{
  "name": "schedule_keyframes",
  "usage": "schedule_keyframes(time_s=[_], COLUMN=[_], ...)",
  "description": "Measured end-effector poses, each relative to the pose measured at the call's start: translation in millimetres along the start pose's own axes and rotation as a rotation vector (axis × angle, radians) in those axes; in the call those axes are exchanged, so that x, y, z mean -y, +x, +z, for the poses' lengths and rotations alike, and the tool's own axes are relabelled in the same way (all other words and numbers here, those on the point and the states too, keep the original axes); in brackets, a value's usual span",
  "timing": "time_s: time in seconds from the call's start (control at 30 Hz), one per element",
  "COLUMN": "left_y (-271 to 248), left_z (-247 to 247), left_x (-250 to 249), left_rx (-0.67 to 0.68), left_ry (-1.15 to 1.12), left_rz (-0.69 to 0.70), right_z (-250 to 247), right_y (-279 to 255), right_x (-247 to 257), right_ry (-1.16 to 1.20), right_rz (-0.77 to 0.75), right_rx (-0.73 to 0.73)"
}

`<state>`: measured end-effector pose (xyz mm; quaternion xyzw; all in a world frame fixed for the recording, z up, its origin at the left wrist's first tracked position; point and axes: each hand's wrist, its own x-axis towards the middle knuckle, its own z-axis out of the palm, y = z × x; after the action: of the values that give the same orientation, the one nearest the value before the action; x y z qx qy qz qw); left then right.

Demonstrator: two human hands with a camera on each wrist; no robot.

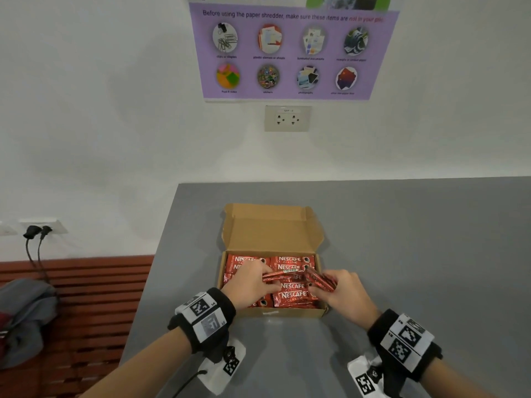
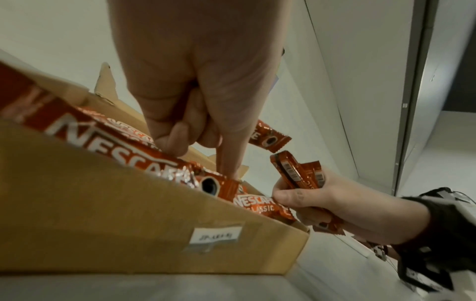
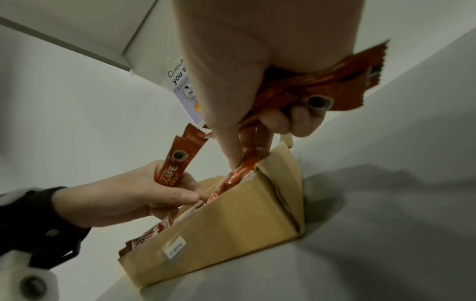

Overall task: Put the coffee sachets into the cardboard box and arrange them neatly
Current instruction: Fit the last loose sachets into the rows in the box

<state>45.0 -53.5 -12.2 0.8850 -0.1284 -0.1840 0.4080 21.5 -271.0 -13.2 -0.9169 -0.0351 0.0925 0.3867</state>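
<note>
Grey surface (image 1: pixel 402 239), lower centre: cardboard box (image 1: pixel 287 313) nearly full; left hand (image 1: pixel 250 285) and right hand (image 1: pixel 342 291), each grip clamped on coffee sachets (image 1: pixel 280 274) lying crosswise above the packed rows.

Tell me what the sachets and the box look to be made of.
Coffee sachets: glossy red film, probably foil-lined plastic; they shine, crinkle, and have serrated ends. Cardboard box: plain brown cardboard with a matte finish; its flap edges look fibrous and ragged, with a paper label on the front.
</note>
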Motion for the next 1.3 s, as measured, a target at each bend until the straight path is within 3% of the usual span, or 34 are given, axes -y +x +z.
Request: schedule_keyframes(time_s=[0.3, 0.5, 0.7, 0.8, 0.87, 0.97, 1.07, 1.13, 1.2, 1.3], left_y=[0.1, 4.5, 2.4, 1.7, 3.6, 6.8, 5.2, 2.7, 0.7, -1.5], left_z=[6.1, 9.3, 5.4, -0.6, -6.5, -16.8, -16.5, -12.0, -8.3, -6.7], left_x=[5.1, 4.7, 2.8, -4.6, -8.1, -13.0, -17.1, -15.8, -12.4, -8.8], left_rx=[-0.029, -0.048, -0.116, -0.251, -0.294, -0.23, -0.111, -0.118, -0.103, -0.076], left_ry=[0.077, 0.113, 0.032, -0.065, -0.174, -0.381, -0.57, -0.487, -0.263, -0.041], left_rz=[0.032, 0.023, 0.021, 0.054, 0.059, 0.009, -0.036, -0.043, -0.004, 0.093], right_z=[-2.9, -9.0, -8.4, -19.3, -23.2, -13.9, -2.6, -2.5, -4.5, -2.7], right_y=[-1.9, -2.1, -1.0, 7.3, 16.3, 27.4, 33.8, 34.9, 33.1, 31.8], right_x=[6.7, 6.5, 0.9, 9.1, 19.3, 34.9, 44.1, 50.2, 56.9, 61.3], right_ry=[-0.187, -0.106, -0.201, -0.051, -0.071, -0.346, -0.345, -0.146, 0.098, 0.19], right_rz=[-0.09, -0.113, -0.141, -0.197, -0.205, -0.29, -0.338, -0.316, -0.31, -0.297], right_rx=[0.007, 0.06, 0.09, -0.028, -0.019, 0.017, 0.042, -0.009, -0.104, -0.132])
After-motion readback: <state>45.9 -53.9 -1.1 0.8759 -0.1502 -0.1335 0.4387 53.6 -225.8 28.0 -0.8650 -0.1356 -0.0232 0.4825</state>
